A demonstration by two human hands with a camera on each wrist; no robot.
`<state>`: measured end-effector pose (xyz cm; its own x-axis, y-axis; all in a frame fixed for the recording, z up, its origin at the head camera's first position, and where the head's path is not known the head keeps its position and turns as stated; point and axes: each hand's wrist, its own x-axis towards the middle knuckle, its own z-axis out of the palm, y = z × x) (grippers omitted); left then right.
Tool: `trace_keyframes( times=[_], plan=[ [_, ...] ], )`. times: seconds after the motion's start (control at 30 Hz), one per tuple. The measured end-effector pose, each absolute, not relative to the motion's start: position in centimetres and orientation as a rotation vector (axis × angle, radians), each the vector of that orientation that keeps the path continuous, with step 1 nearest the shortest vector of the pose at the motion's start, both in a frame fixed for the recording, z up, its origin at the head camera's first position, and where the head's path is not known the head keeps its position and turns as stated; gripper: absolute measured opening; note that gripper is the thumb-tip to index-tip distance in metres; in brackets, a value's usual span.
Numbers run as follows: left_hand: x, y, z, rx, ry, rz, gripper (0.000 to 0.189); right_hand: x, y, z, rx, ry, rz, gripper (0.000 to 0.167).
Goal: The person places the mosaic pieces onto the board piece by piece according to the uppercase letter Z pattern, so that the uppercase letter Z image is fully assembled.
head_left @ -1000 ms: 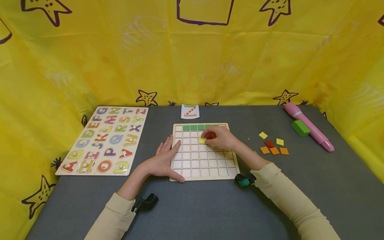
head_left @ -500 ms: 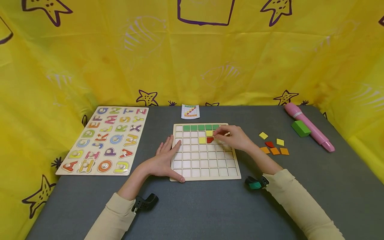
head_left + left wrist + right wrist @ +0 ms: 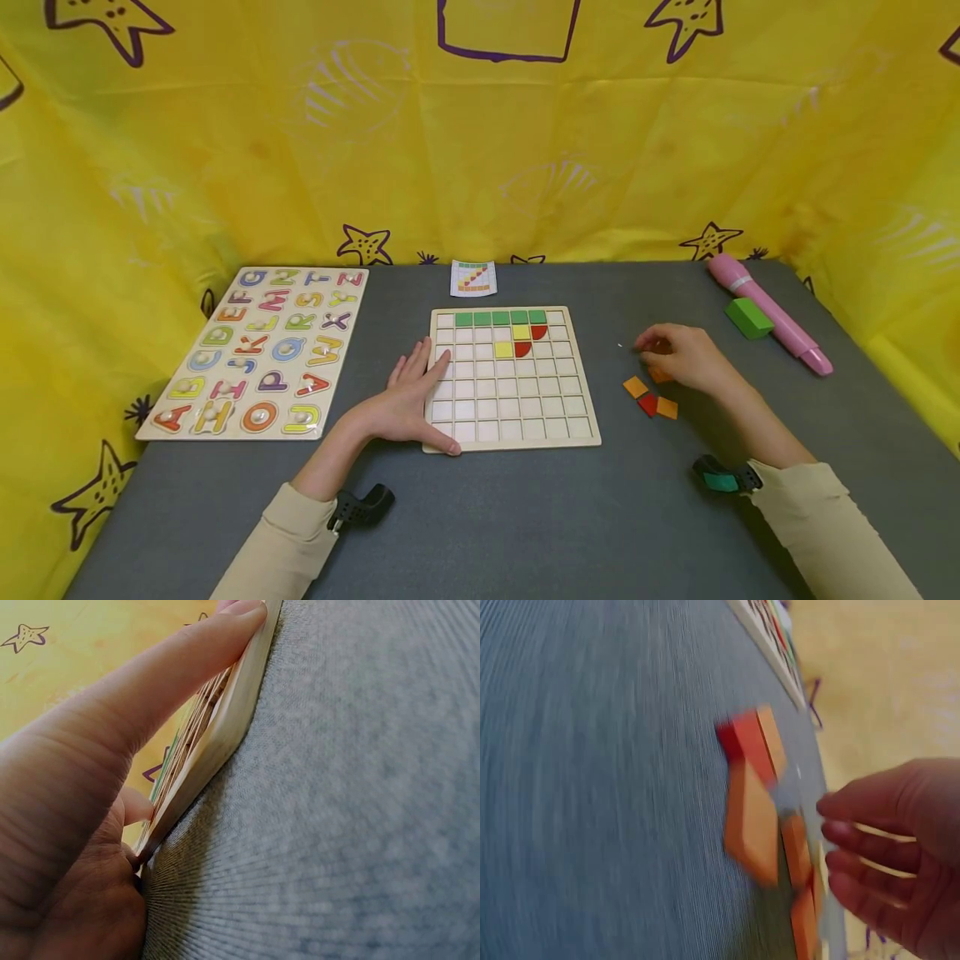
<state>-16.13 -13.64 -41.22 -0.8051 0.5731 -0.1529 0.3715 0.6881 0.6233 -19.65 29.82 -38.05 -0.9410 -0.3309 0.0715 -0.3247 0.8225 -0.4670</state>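
A wooden grid board (image 3: 532, 408) lies on the dark table. Several green tiles (image 3: 498, 318) fill part of its top row, with yellow tiles (image 3: 503, 350) and red rounded pieces (image 3: 538, 332) below. My left hand (image 3: 405, 407) rests along the board's left side, fingers spread and thumb at the near corner. To the right of the board, my right hand (image 3: 688, 358) hovers over loose tiles, fingers loosely bent; in the right wrist view nothing shows between them. Orange tiles (image 3: 751, 825) and a red piece (image 3: 751, 746) lie just beyond its fingertips; yellow ones are partly hidden.
A small pattern card (image 3: 473, 279) lies behind the board. An alphabet peg puzzle (image 3: 251, 358) takes up the left side of the table. At the back right are a green block (image 3: 748, 318) and a pink microphone-shaped toy (image 3: 780, 315). A yellow curtain (image 3: 480, 167) hangs behind.
My right hand has left the board and moved right to the loose tiles, several of which have shifted nearer and leftward. A red piece now sits beside the upper yellow tile. The left hand stays put.
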Motion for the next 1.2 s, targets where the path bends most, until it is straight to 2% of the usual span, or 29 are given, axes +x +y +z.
trace_keyframes(
  times=[0.2,0.33,0.57,0.73,0.97,1.2],
  plan=[
    [-16.2,-13.7,-41.2,0.740,2.564,0.842,0.132,-19.2,32.4,-37.6,-0.368,2.999,-0.637,0.021],
    [-16.2,-13.7,-41.2,0.737,2.564,0.843,0.132,-19.3,32.6,-37.5,-0.349,2.960,-0.627,0.024],
    [-16.2,-13.7,-41.4,0.742,2.564,0.843,0.132,-19.7,30.9,-37.9,-0.458,2.942,-0.711,0.017],
    [-16.2,-13.7,-41.4,0.739,2.567,0.841,0.132,-20.0,29.2,-38.5,-0.539,2.913,-0.770,0.018],
    [-16.2,-13.6,-41.4,0.746,2.562,0.850,0.132,-20.0,28.2,-38.7,-0.509,2.899,-0.796,0.025],
    [-16.2,-13.7,-41.5,0.750,2.570,0.852,0.132,-19.9,28.2,-39.0,-0.472,2.924,-0.796,0.022]
  ],
)
